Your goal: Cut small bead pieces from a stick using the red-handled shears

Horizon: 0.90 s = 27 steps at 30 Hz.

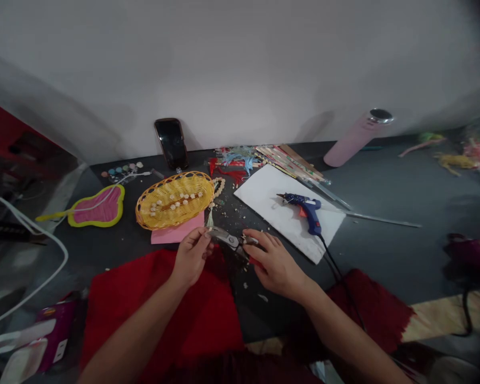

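Note:
In the middle of the table, my right hand is closed round the handles of silver scissors. The blades point left, towards my left hand. My left thumb and fingers are pinched together at the blade tips; whatever small thing they grip is hidden. Just above the left fingers hangs a pale tassel on a beaded loop. A yellow wicker basket with several small pale beads in it stands behind my left hand, partly over a pink sheet.
A blue glue gun lies on a white board at right. Behind are sticks, tassels, a phone and a pink bottle. Red cloth lies in front; a pink-and-yellow tray sits left.

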Each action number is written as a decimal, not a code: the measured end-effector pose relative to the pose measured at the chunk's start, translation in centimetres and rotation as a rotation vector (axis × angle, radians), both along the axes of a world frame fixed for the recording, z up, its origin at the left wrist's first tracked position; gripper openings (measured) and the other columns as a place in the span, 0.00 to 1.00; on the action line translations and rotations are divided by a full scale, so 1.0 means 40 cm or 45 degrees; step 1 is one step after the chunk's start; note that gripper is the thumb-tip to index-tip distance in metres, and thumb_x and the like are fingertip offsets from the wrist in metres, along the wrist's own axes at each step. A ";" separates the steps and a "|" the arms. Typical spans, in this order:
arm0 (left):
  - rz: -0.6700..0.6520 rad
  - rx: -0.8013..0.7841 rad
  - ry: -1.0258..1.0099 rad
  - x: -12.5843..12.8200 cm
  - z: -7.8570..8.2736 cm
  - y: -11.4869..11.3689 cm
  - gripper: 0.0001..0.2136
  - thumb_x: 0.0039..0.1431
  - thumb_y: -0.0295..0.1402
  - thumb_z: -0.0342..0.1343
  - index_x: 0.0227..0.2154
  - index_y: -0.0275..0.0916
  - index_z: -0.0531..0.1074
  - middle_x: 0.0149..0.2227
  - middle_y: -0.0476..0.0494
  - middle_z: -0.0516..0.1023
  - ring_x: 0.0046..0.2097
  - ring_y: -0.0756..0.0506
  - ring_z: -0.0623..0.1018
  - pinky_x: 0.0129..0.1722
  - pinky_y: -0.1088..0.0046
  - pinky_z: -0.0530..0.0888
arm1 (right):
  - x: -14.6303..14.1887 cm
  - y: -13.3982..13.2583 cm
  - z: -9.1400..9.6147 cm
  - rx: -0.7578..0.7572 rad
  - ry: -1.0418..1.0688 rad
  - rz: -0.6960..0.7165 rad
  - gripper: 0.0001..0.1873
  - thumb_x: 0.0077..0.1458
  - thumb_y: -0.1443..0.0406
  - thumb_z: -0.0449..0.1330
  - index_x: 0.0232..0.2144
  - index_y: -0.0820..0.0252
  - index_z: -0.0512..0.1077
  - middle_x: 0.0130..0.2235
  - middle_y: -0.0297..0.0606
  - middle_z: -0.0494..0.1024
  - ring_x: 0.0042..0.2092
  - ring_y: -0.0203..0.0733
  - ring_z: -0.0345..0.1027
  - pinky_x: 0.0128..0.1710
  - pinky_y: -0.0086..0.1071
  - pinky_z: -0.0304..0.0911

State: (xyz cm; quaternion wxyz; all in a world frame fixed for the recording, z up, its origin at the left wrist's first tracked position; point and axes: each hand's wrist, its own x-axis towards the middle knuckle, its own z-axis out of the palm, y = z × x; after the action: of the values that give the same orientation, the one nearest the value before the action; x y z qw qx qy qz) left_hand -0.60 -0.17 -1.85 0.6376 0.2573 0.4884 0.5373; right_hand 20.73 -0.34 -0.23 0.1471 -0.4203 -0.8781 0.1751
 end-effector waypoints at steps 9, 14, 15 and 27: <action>0.003 0.057 0.025 0.002 -0.013 -0.002 0.09 0.49 0.35 0.60 0.24 0.35 0.67 0.22 0.54 0.66 0.22 0.57 0.62 0.20 0.83 0.57 | -0.006 -0.005 -0.004 -0.004 -0.003 0.035 0.22 0.45 0.75 0.52 0.44 0.58 0.66 0.57 0.44 0.57 0.52 0.50 0.56 0.50 0.47 0.56; 0.010 0.065 0.091 0.004 -0.010 -0.001 0.09 0.49 0.36 0.59 0.24 0.36 0.67 0.22 0.53 0.66 0.23 0.56 0.62 0.21 0.82 0.57 | -0.006 -0.009 0.000 0.003 0.009 0.026 0.21 0.45 0.75 0.52 0.44 0.58 0.66 0.56 0.45 0.58 0.51 0.50 0.57 0.48 0.47 0.59; 0.008 0.072 0.109 0.004 -0.010 -0.001 0.09 0.49 0.36 0.59 0.24 0.36 0.67 0.22 0.53 0.65 0.22 0.56 0.62 0.21 0.82 0.57 | -0.006 -0.009 0.001 0.006 0.013 0.026 0.21 0.45 0.75 0.52 0.44 0.58 0.67 0.56 0.45 0.59 0.51 0.50 0.57 0.47 0.47 0.59; -0.018 0.150 0.309 0.002 -0.010 -0.004 0.10 0.50 0.38 0.57 0.23 0.37 0.67 0.21 0.54 0.63 0.22 0.54 0.60 0.22 0.80 0.57 | -0.004 -0.008 0.008 -0.035 0.017 0.058 0.20 0.45 0.74 0.51 0.43 0.59 0.67 0.55 0.46 0.60 0.51 0.50 0.58 0.48 0.47 0.59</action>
State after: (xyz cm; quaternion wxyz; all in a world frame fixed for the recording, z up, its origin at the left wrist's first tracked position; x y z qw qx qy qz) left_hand -0.54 -0.34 -2.25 0.5613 0.3608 0.5279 0.5255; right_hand 20.58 -0.65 0.10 0.1434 -0.4010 -0.8839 0.1931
